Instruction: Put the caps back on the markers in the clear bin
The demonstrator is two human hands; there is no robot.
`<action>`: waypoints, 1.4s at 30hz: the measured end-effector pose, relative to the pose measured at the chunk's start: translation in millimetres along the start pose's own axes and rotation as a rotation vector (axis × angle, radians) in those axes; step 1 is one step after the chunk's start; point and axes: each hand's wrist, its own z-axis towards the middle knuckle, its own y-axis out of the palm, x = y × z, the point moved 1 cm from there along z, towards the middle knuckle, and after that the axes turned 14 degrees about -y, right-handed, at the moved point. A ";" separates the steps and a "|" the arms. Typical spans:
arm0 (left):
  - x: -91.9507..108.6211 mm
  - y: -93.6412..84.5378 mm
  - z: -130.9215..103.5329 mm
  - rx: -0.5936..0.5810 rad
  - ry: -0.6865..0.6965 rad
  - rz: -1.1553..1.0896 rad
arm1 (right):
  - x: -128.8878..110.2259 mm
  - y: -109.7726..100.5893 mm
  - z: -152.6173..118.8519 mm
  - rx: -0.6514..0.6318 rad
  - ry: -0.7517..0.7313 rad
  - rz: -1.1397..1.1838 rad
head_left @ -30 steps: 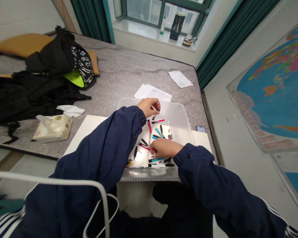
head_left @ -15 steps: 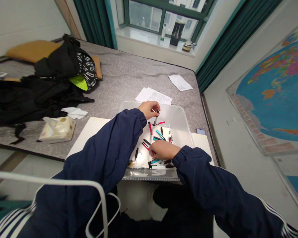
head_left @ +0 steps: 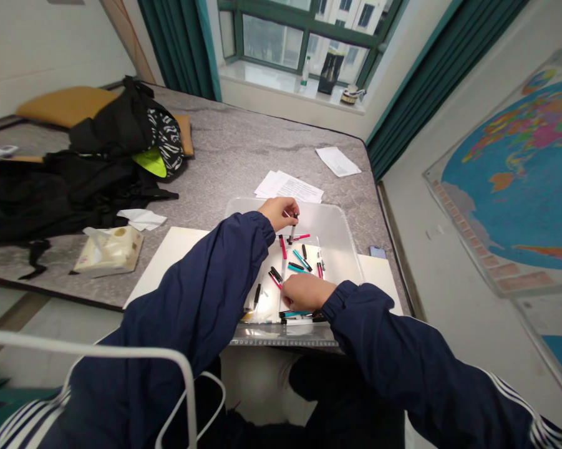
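Observation:
My left hand (head_left: 281, 214) pinches a pen (head_left: 292, 232) with a dark top, held roughly upright over the far part of a clear plastic bin (head_left: 343, 234). Below it in the bin lie a red pen (head_left: 282, 247) and another red pen (head_left: 302, 237). My right hand (head_left: 307, 292) is closed low over the near half, knuckles up. Its fingertips are hidden, so whatever they hold cannot be made out. Around it are a teal pen (head_left: 302, 260), a black pen cap (head_left: 304, 251), a white pen (head_left: 297, 322) and several other pens.
White board (head_left: 168, 259) shows under the bin. Papers (head_left: 290, 186) lie behind it, and a pack of tissues (head_left: 110, 251) is at left near black bags (head_left: 65, 193). A small blue-grey object (head_left: 378, 252) lies right. A white cable (head_left: 187, 374) crosses the lower left foreground.
The camera view has tilted up slightly, so the scene sits lower. The pen in my left hand now hangs a little closer to upright. My right hand stays nearly in place.

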 end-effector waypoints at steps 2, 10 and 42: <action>-0.1 -0.4 -0.1 0.009 -0.005 0.010 | -3.2 2.4 0.1 0.006 -0.017 -0.041; 9.9 -2.5 -5.3 0.012 -0.048 -0.073 | 8.0 -12.4 -9.8 0.065 -0.060 0.172; 15.1 -12.1 -0.7 0.229 -0.078 -0.408 | 74.7 -17.6 -5.8 0.525 0.644 0.059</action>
